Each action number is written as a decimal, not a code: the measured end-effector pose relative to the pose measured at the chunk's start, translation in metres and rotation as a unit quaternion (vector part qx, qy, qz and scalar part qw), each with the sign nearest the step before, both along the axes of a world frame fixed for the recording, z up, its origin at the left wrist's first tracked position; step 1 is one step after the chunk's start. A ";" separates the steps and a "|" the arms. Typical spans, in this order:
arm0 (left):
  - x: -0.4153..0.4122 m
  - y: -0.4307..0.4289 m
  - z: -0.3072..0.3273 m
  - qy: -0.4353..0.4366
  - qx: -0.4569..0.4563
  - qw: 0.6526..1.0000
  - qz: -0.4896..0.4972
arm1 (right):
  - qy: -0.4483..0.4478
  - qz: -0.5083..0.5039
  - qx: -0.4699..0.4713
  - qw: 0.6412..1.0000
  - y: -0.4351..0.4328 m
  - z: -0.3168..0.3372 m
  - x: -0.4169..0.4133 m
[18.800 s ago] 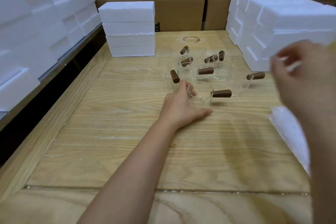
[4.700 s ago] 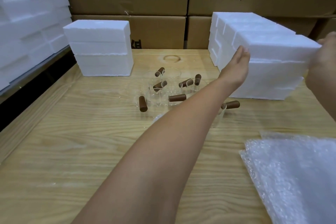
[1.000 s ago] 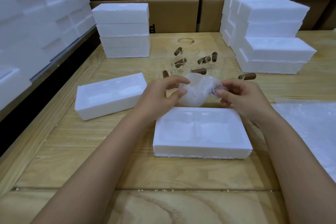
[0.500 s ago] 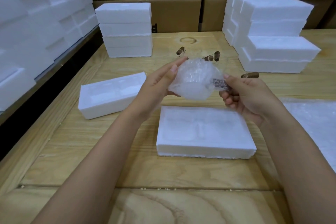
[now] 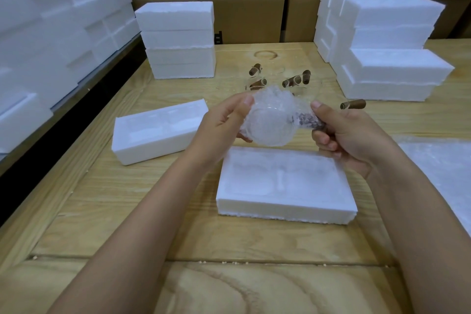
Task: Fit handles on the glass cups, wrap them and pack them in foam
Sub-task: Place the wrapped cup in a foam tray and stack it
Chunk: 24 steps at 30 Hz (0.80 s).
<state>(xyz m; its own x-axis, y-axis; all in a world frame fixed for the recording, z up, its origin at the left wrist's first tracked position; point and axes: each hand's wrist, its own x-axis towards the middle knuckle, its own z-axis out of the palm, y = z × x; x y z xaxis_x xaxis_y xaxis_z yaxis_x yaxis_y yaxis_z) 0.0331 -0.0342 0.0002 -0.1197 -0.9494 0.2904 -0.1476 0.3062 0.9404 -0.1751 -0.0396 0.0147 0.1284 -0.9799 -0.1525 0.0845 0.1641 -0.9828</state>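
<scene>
One bubble-wrapped glass cup (image 5: pixel 270 122) is above the near white foam tray (image 5: pixel 285 208): left grip (image 5: pixel 219 130) clasps its body, right grip (image 5: pixel 349 132) its handle; a second tray (image 5: pixel 158 132) lies leftward.

Bubble-wrapped glass cup (image 5: pixel 271 120): one; brown handle (image 5: pixel 307 121) visible through the wrap, pointing right; raised above the near foam tray.
Near foam tray (image 5: pixel 285 208): white, two moulded recesses facing up, lying flat.
Second foam tray (image 5: pixel 153 145): alike, angled, further left.
Unwrapped glass cups (image 5: pixel 295 81): clear, brown-handled, clustered behind.
Bubble-wrap sheets (image 5: pixel 443 160): flat, far right.
</scene>
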 end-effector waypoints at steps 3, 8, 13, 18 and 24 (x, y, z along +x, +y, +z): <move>0.006 0.002 0.003 0.025 0.000 1.000 -0.013 | -0.018 0.015 -0.023 0.999 0.000 0.000 0.000; 0.016 0.001 0.003 0.153 0.031 0.981 -0.115 | -0.046 0.062 -0.079 0.994 0.001 -0.002 -0.001; 0.025 -0.001 -0.001 0.194 0.030 0.961 -0.196 | -0.072 0.119 -0.123 0.983 0.001 -0.005 -0.004; 0.033 -0.002 -0.003 0.189 0.034 0.953 -0.236 | -0.067 0.139 -0.130 0.979 0.002 -0.007 -0.002; 0.038 -0.002 -0.002 0.188 0.070 0.949 -0.245 | -0.011 0.144 -0.129 0.981 0.006 -0.003 0.001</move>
<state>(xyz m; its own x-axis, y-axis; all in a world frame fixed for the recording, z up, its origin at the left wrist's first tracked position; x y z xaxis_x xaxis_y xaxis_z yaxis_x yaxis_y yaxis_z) 0.0707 -0.0357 -0.0017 -0.4687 -0.8391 0.2760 0.3347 0.1205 0.9346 -0.1739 -0.0337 0.0118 0.4070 -0.9078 0.1011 0.0926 -0.0691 -0.9933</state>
